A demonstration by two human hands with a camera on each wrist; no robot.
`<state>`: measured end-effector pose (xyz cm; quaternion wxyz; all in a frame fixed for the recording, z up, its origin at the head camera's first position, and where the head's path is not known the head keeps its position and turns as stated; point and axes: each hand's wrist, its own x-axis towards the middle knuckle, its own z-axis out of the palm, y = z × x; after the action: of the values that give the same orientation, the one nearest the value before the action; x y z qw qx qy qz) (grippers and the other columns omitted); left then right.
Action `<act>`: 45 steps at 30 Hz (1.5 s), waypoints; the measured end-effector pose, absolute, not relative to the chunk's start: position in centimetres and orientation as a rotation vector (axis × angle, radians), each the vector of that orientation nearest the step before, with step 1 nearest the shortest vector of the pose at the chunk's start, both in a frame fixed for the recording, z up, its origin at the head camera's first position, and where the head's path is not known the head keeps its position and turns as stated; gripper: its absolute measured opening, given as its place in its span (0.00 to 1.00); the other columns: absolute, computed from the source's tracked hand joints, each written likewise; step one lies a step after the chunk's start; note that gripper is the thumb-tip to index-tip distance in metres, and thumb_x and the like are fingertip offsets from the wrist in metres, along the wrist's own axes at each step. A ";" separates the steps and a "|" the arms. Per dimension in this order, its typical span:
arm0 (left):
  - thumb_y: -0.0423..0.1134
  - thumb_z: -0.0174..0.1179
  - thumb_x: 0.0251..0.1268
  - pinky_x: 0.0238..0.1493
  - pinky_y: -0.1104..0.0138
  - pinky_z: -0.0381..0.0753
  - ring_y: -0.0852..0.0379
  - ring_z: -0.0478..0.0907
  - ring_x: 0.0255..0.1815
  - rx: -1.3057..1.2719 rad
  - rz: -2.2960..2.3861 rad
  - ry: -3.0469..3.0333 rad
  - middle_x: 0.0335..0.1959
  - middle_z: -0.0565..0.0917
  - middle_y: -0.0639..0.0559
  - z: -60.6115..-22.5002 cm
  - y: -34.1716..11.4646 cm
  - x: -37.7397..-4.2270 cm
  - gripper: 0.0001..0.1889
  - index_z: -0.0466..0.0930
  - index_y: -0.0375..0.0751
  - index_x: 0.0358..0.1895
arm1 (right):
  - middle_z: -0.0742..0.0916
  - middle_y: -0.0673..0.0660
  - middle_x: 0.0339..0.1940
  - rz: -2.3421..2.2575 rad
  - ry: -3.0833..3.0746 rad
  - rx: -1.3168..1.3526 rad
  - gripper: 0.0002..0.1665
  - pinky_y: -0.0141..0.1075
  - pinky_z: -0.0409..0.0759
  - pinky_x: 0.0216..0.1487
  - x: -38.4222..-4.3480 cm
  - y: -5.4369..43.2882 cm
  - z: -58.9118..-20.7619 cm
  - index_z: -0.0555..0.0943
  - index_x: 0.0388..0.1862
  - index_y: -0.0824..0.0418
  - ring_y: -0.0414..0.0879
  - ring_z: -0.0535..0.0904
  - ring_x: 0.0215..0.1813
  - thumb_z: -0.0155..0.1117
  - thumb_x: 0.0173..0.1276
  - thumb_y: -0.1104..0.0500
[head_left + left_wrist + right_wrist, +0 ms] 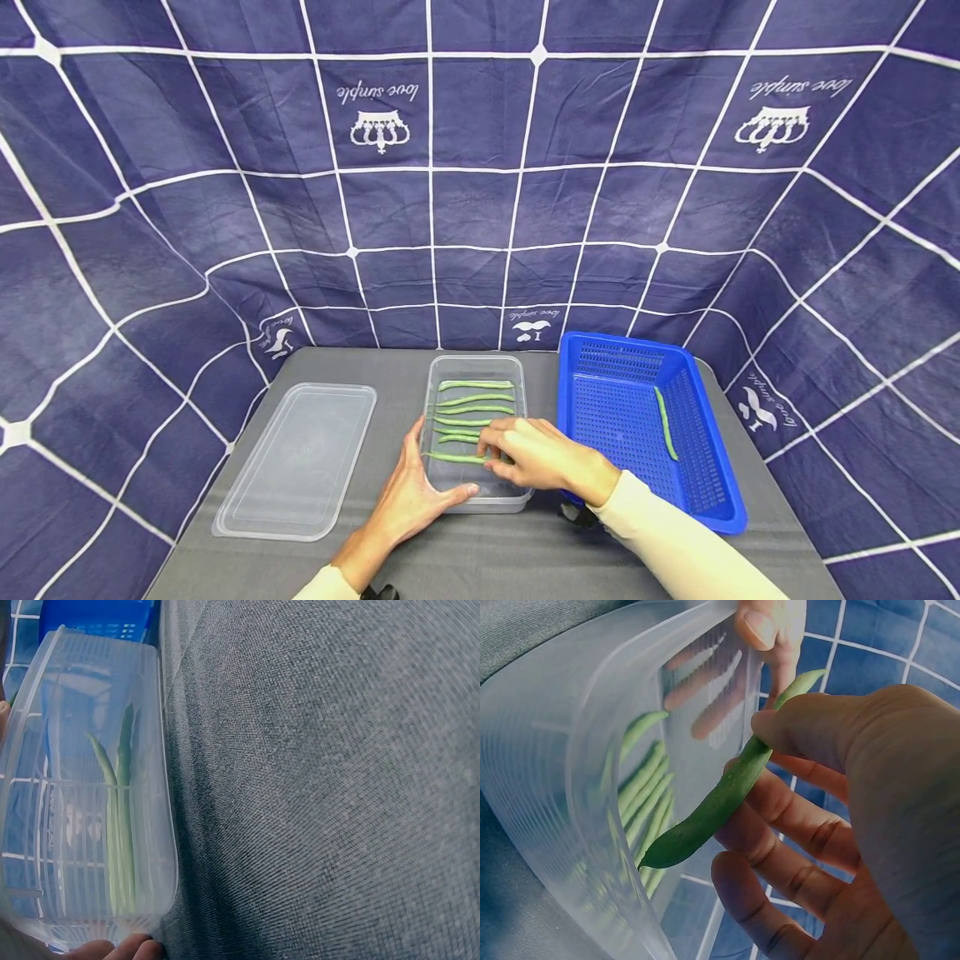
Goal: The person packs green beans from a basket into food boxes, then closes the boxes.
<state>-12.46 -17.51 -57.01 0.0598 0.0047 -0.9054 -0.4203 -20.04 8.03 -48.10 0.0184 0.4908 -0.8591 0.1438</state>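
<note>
A clear plastic container [480, 492] stands on the grey table, with several green beans [476, 409] lying crosswise in a row inside it. My left hand [412, 493] holds the container at its near left corner, thumb at the near rim and fingers along the outer left wall. Between thumb and fingers, my right hand [532, 454] pinches one green bean [727, 799] over the near half of the container. In the left wrist view, beans [120, 832] show through the container's wall, and only some left fingertips [131, 949] appear at the bottom.
On the right a blue basket [615, 421] with perforated sides has a single green bean [665, 423] in it. A translucent lid [300, 458] lies flat on the grey table [401, 383] to the left. Dark blue checked cloth [480, 208] surrounds the table's back and sides.
</note>
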 end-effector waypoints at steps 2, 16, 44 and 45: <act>0.70 0.91 0.48 0.74 0.33 0.85 0.25 0.79 0.83 0.010 -1.274 -2.738 0.88 0.71 0.26 -57.0 -17.5 -12.4 0.79 0.48 0.43 0.96 | 0.92 0.42 0.43 0.451 -2.673 1.526 0.09 0.30 0.85 0.40 -20.1 8.1 -48.3 0.92 0.54 0.47 0.28 0.83 0.39 0.80 0.79 0.55; 0.70 0.91 0.48 0.76 0.33 0.83 0.26 0.78 0.84 0.006 -1.290 -2.728 0.88 0.71 0.25 -56.9 -17.5 -12.6 0.79 0.48 0.43 0.95 | 0.91 0.41 0.47 0.465 -2.708 1.432 0.07 0.32 0.87 0.42 -20.2 8.6 -48.5 0.93 0.53 0.45 0.34 0.89 0.42 0.81 0.80 0.52; 0.71 0.90 0.48 0.77 0.33 0.83 0.25 0.78 0.84 0.043 -1.270 -2.744 0.89 0.70 0.27 -57.1 -17.3 -12.6 0.78 0.50 0.43 0.96 | 0.92 0.46 0.48 0.491 -2.715 1.186 0.12 0.42 0.88 0.38 -21.6 14.7 -47.2 0.93 0.59 0.46 0.42 0.92 0.42 0.79 0.81 0.54; 0.71 0.90 0.48 0.77 0.33 0.83 0.25 0.78 0.84 0.045 -1.271 -2.743 0.89 0.70 0.27 -57.1 -17.3 -12.6 0.78 0.50 0.43 0.96 | 0.92 0.46 0.48 0.486 -2.715 1.173 0.12 0.42 0.88 0.37 -21.7 15.0 -47.2 0.93 0.59 0.46 0.41 0.92 0.42 0.79 0.81 0.54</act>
<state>-12.59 -17.34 -57.08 0.0591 0.0150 -0.9057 -0.4196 -21.71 15.01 -47.18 0.0719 0.3904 -0.9035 0.1619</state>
